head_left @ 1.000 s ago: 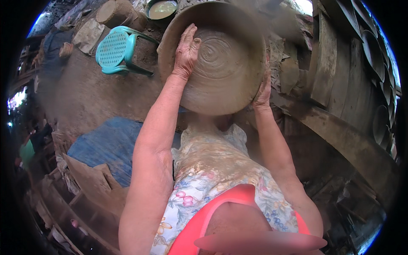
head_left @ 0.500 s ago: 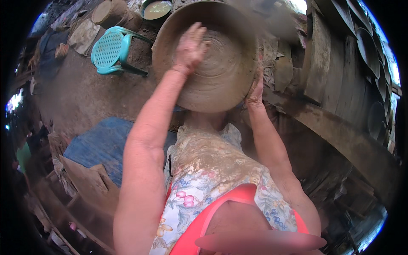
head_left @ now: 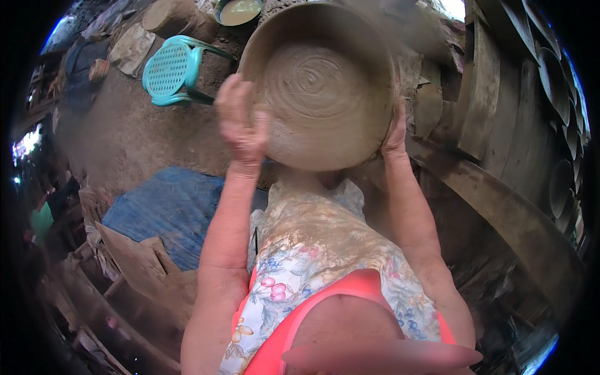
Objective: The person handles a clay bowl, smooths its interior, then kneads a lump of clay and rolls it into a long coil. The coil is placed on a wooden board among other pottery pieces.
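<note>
A wide, round clay basin (head_left: 312,134) is tilted in front of me, its wet brown inside marked with circular streaks. At its left rim is my left hand (head_left: 242,119), slightly blurred, with thumb and fingers spread apart. The thumb lies on the basin side and the fingers reach along the outside; I cannot tell how firmly it touches. My right hand (head_left: 395,128) holds the outer right wall, with its fingers partly hidden behind the basin. What supports the basin underneath is hidden.
A turquoise plastic stool (head_left: 172,70) stands to the left. Behind it, a bowl of cloudy liquid (head_left: 240,11) sits near the basin. Blue sheeting (head_left: 165,206) covers ground at the left. Wooden boards (head_left: 500,112) and several stacked dark basins (head_left: 553,81) line the right side.
My left hand has moved out from the basin's inner surface to its left rim. My right hand stays on the right wall. The whole view has shifted slightly.
</note>
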The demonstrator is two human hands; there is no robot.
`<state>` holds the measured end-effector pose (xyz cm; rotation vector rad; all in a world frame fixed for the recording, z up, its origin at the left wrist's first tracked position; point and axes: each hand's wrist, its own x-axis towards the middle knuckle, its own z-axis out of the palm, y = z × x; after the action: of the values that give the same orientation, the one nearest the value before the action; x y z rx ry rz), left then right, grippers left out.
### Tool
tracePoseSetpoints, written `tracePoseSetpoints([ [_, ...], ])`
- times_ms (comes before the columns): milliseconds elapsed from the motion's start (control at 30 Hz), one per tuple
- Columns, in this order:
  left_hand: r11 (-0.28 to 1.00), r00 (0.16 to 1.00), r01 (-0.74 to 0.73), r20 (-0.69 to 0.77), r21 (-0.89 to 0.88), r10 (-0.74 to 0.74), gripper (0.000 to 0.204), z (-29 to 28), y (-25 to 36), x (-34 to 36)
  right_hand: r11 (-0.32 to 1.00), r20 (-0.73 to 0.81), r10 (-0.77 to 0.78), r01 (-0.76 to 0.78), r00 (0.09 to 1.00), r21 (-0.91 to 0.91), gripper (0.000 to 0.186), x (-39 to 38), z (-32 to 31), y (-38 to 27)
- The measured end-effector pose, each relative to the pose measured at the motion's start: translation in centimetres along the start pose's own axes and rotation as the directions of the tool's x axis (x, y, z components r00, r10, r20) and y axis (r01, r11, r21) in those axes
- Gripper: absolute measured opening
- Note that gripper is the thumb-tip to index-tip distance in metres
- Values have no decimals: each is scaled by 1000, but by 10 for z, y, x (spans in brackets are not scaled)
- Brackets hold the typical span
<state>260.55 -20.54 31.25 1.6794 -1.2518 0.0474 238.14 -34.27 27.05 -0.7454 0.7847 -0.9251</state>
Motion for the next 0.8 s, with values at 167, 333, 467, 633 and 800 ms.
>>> tracePoseSetpoints([
  [167,471,784,537,206,-700,-586,43,1,-39,-13,767,108,-298,305,949,-564,56,2,15,-33],
  [333,123,636,628,415,-768,-651,57,20,-47,-29,12,645,-308,681,700,-733,63,-7,80,12],
  [467,-24,650,582,483,-813,-587,59,18,-43,-27,-176,537,-97,517,838,-838,61,11,122,76],
  [633,33,586,637,455,-770,-671,59,20,-35,-25,-274,615,-55,581,786,-766,62,19,107,86],
  [800,-29,608,610,491,-792,-624,59,20,-32,-21,-270,646,-25,617,763,-740,65,19,108,79],
])
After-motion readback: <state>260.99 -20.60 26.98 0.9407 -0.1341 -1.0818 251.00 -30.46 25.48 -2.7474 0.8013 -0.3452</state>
